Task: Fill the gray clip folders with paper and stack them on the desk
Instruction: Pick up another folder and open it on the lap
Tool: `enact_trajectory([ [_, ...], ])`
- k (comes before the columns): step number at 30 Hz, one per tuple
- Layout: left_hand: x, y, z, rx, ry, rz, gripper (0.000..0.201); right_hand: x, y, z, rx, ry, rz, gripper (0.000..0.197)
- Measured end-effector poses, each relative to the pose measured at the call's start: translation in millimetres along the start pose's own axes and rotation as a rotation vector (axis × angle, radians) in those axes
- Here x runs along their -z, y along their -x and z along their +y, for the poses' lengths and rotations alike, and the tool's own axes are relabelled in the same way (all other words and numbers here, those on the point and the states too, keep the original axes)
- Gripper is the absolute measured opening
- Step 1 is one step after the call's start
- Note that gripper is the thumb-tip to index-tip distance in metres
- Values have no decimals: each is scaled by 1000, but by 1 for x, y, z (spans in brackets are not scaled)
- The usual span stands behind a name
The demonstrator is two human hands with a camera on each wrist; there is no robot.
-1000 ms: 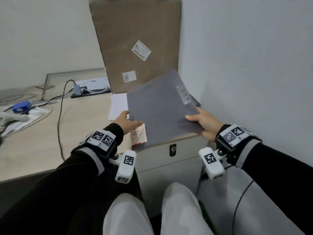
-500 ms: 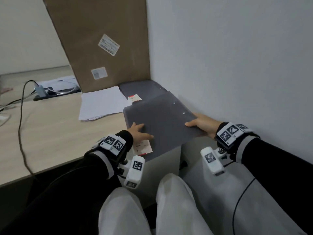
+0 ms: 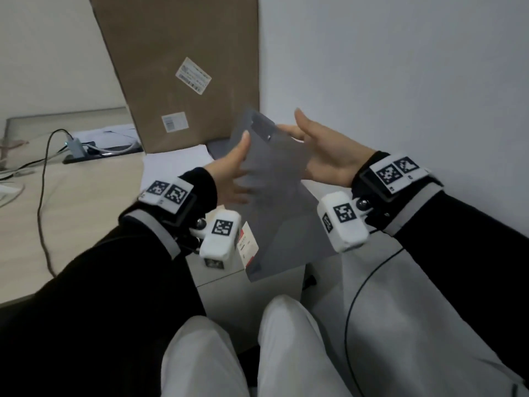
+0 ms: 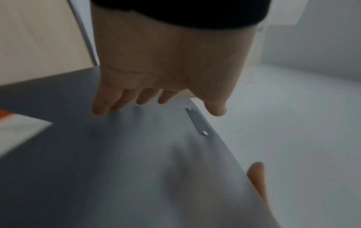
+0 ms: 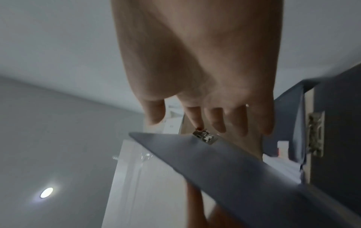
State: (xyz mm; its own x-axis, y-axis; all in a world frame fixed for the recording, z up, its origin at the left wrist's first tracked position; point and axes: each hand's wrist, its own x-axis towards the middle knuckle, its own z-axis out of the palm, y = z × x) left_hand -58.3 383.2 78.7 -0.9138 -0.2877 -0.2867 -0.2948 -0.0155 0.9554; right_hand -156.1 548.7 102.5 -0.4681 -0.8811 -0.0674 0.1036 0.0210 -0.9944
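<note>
Counter [image 3: 65,196] at 9 o'clock, loose paper [image 3: 174,164] at 11. Left hand [image 3: 232,173], fingers straight, presses the raised folder [image 3: 274,164]; right hand [image 3: 323,156], fingers also straight, braces its far side. A second folder [image 3: 289,239] lies at 6 on the cabinet. Judged early: no paper clipped that I can see, no stack. Right wrist view alone shows the metal clip [image 5: 205,136]; left wrist shows rivets.
</note>
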Motion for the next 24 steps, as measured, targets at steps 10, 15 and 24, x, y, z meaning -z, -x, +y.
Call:
enact_trajectory([
  [10, 109, 43, 13, -219, 146, -69, 30, -91, -79, 24, -55, 272, -37, 51],
  [15, 154, 68, -29, -217, 176, 114, 55, -91, -110, 75, -174, 1017, -41, 73],
  [24, 179, 73, -118, 64, 47, 201, 44, -54, -129, 123, -488, 1294, -106, 91],
])
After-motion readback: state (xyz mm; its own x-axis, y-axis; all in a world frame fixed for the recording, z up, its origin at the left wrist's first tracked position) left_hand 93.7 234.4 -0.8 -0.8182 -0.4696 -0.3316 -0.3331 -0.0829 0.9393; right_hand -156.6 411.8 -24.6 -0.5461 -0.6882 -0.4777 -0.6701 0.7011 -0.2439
